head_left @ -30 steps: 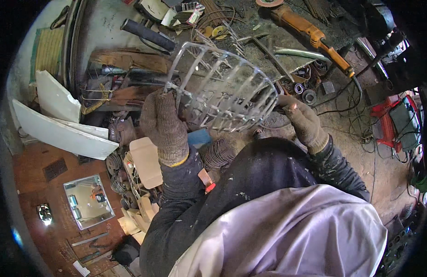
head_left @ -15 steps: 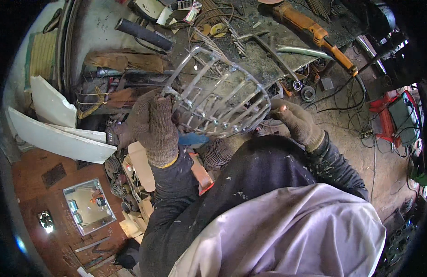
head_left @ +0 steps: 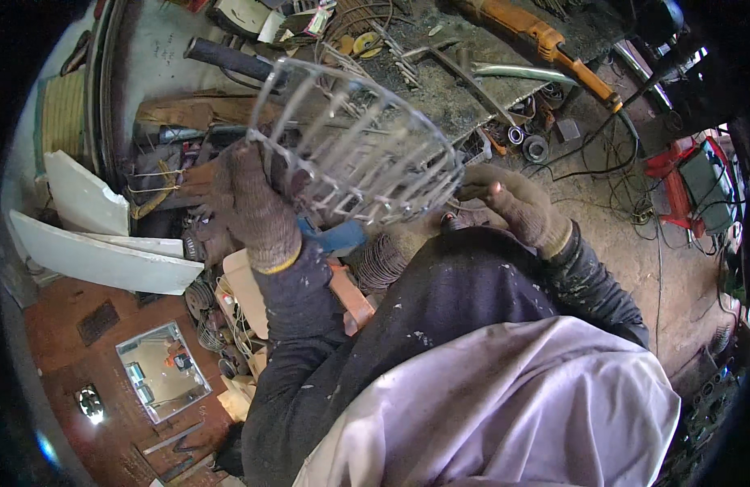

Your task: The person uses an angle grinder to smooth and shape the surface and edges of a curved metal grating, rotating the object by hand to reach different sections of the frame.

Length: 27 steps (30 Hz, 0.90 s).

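A welded metal basket-like frame (head_left: 355, 146) of shiny bars hangs tilted in front of me, slightly blurred. My left hand (head_left: 257, 199), in a brown knitted glove with a yellow cuff edge, is closed around its left end. My right hand (head_left: 521, 207), gloved alike, is at the frame's right end with fingers stretched toward the rim; the thumb tip is bare and stands apart from the bars. Whether those fingers touch the metal is hard to tell. Dark cloth over my knees (head_left: 464, 276) lies below the frame.
An orange power tool (head_left: 545, 40) lies on the cluttered workbench (head_left: 440, 89) beyond, beside metal rods and a bent bar. White boards (head_left: 107, 252) lean at left. A red machine (head_left: 675, 166) and loose cables (head_left: 627, 195) are on the right. A mirror (head_left: 164, 372) stands at lower left.
The metal frame has swung left and slightly up with my left hand. My right hand's fingers now extend more toward its right end. The whole view has shifted a little.
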Available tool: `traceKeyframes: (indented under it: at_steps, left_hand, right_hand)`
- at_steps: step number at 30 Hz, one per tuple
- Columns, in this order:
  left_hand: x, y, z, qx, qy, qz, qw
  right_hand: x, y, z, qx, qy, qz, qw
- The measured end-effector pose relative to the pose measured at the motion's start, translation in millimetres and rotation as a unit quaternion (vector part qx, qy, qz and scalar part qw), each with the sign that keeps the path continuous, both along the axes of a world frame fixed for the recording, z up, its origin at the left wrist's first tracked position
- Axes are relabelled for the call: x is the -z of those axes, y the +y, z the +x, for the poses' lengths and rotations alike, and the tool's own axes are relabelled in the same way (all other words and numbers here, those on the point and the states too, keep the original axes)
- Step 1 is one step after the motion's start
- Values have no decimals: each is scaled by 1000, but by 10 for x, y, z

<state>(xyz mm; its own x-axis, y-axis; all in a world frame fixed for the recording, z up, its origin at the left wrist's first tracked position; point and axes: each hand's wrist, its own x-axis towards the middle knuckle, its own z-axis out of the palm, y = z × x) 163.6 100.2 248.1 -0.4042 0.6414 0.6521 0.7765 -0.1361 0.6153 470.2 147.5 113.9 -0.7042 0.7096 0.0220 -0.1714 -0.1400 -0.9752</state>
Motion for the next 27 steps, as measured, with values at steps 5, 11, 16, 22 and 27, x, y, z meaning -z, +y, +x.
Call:
traceKeyframes:
  at_steps: [5,11,16,22,27]
  left_hand:
    - [344,157,-364,-43,181,-95,978]
    - [910,288,-736,122,-117,-92,981]
    - [348,405,-485,180,-479,-81,856]
    - [103,573,-760,93,135,-272,948]
    - [113,927,-566,111,-128,-322,931]
  right_hand:
    - [-147,-26,55,93,56,83,991]
    - [-222,-86,134,70,41,50,995]
    - [-264,-114,116,25,49,127,990]
    - [-119,-122,136,-16,-64,40,997]
    - [108,-112,186,31,-130,7,991]
